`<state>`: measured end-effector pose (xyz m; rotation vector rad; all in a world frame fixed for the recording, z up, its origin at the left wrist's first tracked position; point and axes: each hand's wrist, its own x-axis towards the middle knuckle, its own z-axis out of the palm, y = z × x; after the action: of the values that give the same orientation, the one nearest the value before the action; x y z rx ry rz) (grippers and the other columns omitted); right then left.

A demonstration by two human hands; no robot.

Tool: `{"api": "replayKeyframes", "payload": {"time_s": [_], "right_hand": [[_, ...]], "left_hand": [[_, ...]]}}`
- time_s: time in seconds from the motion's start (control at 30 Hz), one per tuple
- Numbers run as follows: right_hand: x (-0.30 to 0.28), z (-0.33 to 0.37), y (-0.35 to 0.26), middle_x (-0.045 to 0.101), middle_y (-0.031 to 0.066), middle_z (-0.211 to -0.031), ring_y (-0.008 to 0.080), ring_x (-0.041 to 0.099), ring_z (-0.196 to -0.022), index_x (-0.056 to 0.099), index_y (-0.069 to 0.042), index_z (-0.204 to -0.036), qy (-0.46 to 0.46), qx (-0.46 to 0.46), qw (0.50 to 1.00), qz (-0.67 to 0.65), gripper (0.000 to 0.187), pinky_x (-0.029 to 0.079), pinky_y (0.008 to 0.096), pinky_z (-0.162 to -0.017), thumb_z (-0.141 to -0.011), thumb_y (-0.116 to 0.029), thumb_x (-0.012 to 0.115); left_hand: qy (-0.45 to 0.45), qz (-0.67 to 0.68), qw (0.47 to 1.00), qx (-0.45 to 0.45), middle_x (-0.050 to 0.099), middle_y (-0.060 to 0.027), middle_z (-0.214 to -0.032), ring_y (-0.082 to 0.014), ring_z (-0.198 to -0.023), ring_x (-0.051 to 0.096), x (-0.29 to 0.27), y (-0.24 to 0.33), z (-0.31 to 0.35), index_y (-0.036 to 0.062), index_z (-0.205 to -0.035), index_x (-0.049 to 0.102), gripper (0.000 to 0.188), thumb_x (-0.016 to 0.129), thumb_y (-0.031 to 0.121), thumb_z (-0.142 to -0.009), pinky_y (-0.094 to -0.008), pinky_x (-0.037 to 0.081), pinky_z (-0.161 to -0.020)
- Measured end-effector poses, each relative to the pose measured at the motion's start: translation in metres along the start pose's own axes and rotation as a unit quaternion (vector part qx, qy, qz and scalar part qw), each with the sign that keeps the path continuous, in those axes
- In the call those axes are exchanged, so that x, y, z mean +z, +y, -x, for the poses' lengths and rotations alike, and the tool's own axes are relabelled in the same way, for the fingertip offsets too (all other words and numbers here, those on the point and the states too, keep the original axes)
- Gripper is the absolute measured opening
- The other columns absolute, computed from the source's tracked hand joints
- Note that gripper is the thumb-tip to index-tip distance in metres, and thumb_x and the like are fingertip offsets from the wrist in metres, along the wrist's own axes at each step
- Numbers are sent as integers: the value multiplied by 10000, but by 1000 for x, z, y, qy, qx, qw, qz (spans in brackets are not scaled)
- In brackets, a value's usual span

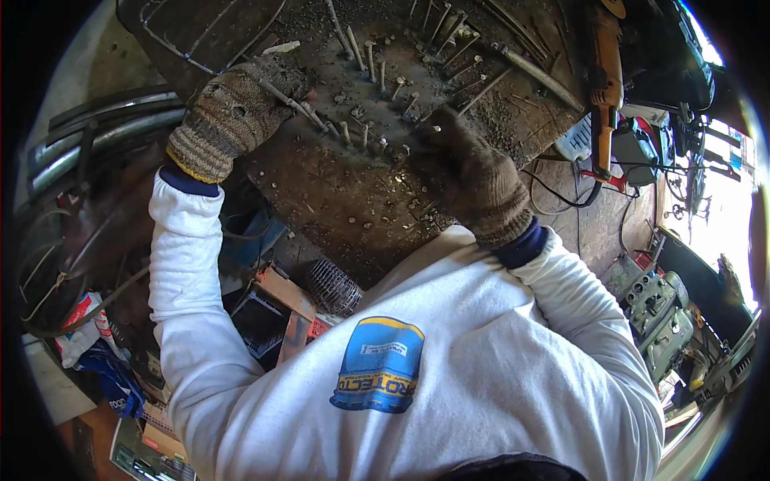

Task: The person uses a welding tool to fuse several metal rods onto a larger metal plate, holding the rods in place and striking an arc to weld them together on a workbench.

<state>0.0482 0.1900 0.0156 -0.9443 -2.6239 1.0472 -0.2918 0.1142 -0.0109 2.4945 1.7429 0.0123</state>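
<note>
My left hand, in a dirty knitted work glove, is closed around a thin bent metal rod. The rod loops out past the glove at the upper left, and its other end points down among upright metal pegs on a dark, worn metal plate. Over the plate's right part is my right hand, in a brown knitted glove. Its fingers are dark and smeared close to the pegs, so whether they hold anything does not show.
Loose rods lie at the plate's far right, beside an orange power tool with a cord. Metal tubes stand to the left. A wire coil sits below the near edge. Greenish machinery stands at right.
</note>
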Motion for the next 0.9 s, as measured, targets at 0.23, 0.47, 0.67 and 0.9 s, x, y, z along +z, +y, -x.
{"api": "replayKeyframes", "payload": {"time_s": [0.23, 0.47, 0.67, 0.9], "right_hand": [[-14, 8, 14, 670, 159, -1003, 352, 668, -892, 538, -100, -1297, 13, 19, 999, -30, 426, 550, 426, -743, -925, -297, 603], [-8, -1, 20, 685, 155, -1002, 341, 683, -840, 574, -111, -1286, 16, -38, 995, 89, 449, 564, 383, -687, -890, -303, 659], [-1, -1, 19, 695, 125, -1002, 283, 692, -874, 546, -90, -1314, 23, -55, 994, 89, 441, 570, 353, -724, -907, -224, 647], [22, 0, 29, 688, 168, -966, 267, 680, -850, 598, 2, -1204, 31, 98, 928, -359, 365, 547, 352, -749, -916, -219, 627]], "left_hand": [[0, 20, 999, -27, 619, -75, -1244, -300, -1165, 557, -5, 2, 5, 202, -1196, 660, 301, 574, 228, -908, -413, 470, -985], [62, 27, 996, -55, 664, -72, -1160, -291, -1014, 644, -6, 7, 1, 237, -1172, 678, 284, 615, 298, -902, -392, 546, -838], [42, 283, 951, -115, 683, -92, -1090, -282, -1000, 649, -16, 11, -1, 123, -1137, 661, 277, 660, 232, -882, -359, 531, -825], [9, 442, 881, -171, 673, -28, -935, -148, -860, 634, -22, 5, 0, 88, -1095, 654, 242, 658, 213, -888, -301, 506, -742]]}}
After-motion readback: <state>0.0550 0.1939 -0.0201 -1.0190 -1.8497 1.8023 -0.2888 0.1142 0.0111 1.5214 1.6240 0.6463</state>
